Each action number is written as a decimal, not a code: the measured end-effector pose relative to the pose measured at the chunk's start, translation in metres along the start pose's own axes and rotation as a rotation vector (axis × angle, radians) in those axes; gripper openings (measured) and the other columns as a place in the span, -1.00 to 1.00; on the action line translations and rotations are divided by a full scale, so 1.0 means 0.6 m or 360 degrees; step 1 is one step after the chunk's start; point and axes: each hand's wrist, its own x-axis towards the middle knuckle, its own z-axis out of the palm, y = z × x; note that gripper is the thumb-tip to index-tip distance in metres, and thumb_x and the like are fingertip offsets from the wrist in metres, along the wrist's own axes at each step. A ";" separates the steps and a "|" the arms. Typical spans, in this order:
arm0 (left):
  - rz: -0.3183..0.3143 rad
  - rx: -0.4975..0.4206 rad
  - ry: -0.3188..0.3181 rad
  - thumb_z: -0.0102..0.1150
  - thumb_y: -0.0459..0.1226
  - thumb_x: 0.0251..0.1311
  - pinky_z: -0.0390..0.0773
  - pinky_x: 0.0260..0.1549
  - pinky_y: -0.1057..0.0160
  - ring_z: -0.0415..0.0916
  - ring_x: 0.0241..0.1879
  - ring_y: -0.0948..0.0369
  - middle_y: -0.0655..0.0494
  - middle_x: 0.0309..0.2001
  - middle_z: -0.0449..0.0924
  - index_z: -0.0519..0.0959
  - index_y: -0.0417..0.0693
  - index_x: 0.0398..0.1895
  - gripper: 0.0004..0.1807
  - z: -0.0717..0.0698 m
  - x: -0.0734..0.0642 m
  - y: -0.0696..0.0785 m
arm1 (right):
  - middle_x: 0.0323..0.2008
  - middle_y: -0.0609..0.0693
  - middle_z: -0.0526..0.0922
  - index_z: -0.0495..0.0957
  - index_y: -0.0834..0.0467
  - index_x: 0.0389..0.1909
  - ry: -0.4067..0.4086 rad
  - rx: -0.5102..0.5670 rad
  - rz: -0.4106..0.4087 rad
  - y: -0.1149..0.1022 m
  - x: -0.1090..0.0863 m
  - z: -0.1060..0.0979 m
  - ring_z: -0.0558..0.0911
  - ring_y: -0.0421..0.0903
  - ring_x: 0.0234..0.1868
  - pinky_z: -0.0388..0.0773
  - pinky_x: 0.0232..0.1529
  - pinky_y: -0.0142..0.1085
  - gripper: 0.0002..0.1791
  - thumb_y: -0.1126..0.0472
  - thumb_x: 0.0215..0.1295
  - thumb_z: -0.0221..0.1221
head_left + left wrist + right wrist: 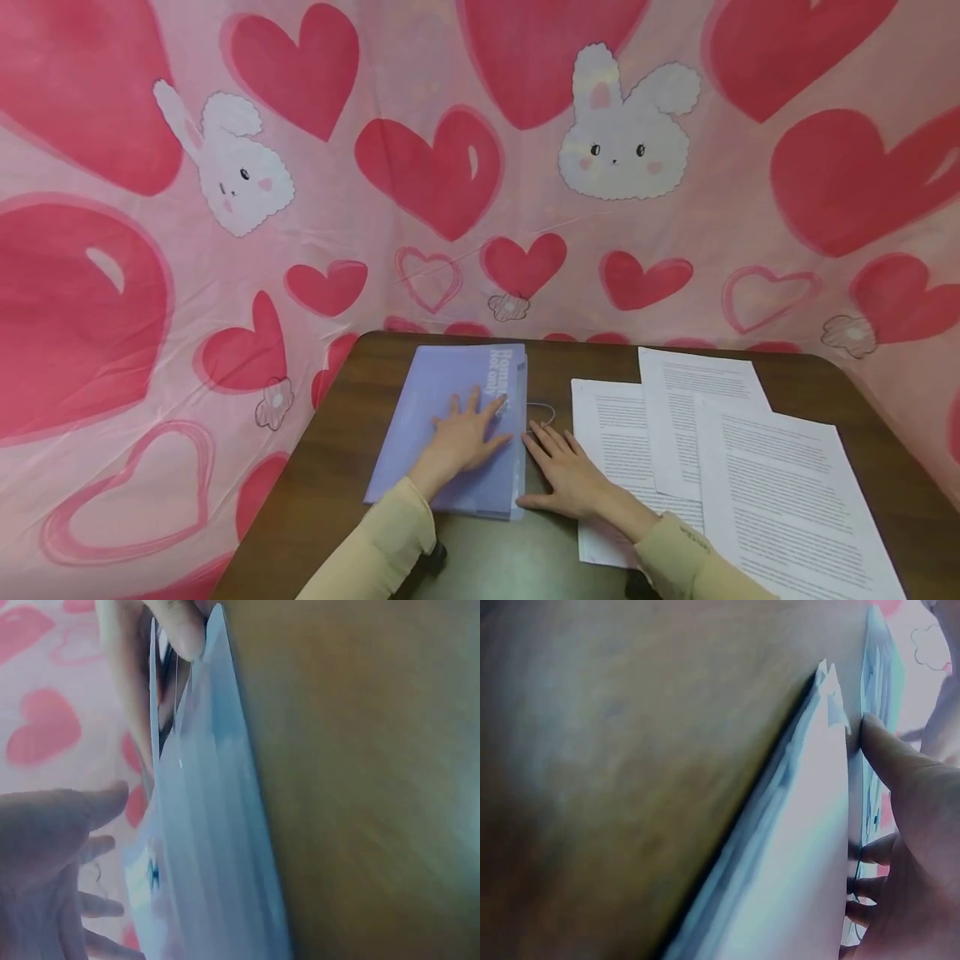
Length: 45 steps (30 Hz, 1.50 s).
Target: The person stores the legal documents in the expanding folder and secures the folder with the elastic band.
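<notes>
A purple document folder (411, 433) with white lettering lies flat on the table. My left hand (462, 440) rests on its cover, fingers spread. At the folder's right edge is my right hand (568, 479), its fingers extended and its thumb right at that edge. A thin pale elastic cord (546, 406) loops out beside the right fingertips. In the left wrist view, the folder (217, 847) appears edge-on with several layers, and its cover stands slightly apart near the right thumb. The right wrist view has the right thumb (889, 750) against the folder's edge.
Printed sheets (611, 417) lie to the right of the folder, overlapping another stack (697, 375) and a nearer one (787, 492). The right forearm crosses over the sheets. The brown wooden table (315, 467) backs onto a pink curtain (465, 275) with hearts and rabbits.
</notes>
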 end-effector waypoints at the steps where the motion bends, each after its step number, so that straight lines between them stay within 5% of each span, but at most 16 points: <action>1: 0.0027 -0.0010 0.0000 0.15 0.27 0.54 0.32 0.25 -0.80 0.11 0.64 -0.54 -0.22 0.77 0.06 0.24 0.45 0.74 -0.22 0.006 0.009 0.004 | 0.69 0.42 0.19 0.25 0.39 0.65 -0.0005 0.0004 0.0000 0.000 0.000 0.001 0.26 0.43 0.68 0.16 0.60 0.51 0.18 -0.37 0.34 0.40; 6: 0.0076 0.0000 -0.0025 0.10 0.17 0.62 0.35 0.25 -0.78 0.15 0.62 -0.55 -0.26 0.76 0.08 0.28 0.47 0.72 -0.32 0.001 0.034 0.031 | 0.71 0.41 0.17 0.22 0.38 0.67 -0.0025 0.0021 0.0009 0.000 0.003 0.005 0.23 0.42 0.70 0.12 0.62 0.51 0.19 -0.36 0.35 0.40; 13: 0.0009 0.0001 -0.0112 0.05 0.18 0.64 0.25 0.37 -0.75 0.03 0.69 -0.49 -0.21 0.79 -0.01 0.29 0.47 0.72 -0.35 -0.013 0.059 0.053 | 0.72 0.38 0.15 0.22 0.37 0.67 -0.0039 0.0050 0.0033 -0.002 0.005 0.006 0.21 0.41 0.71 0.08 0.63 0.51 0.19 -0.35 0.34 0.41; 25: -0.0074 -0.0010 -0.0077 0.02 0.18 0.65 0.22 0.38 -0.76 -0.01 0.70 -0.50 -0.20 0.78 0.03 0.32 0.52 0.70 -0.39 -0.006 0.094 0.048 | 0.70 0.40 0.19 0.25 0.37 0.66 -0.0008 0.0022 0.0014 0.000 0.006 0.008 0.23 0.41 0.70 0.09 0.64 0.49 0.18 -0.36 0.33 0.41; 45: -0.0080 0.0034 -0.0064 0.18 0.18 0.56 0.22 0.39 -0.76 -0.02 0.71 -0.49 -0.17 0.80 0.00 0.39 0.34 0.67 -0.32 0.002 0.111 0.054 | 0.71 0.39 0.17 0.24 0.35 0.67 0.0002 0.0023 0.0029 0.006 0.002 0.012 0.21 0.40 0.71 0.08 0.64 0.50 0.17 -0.36 0.34 0.40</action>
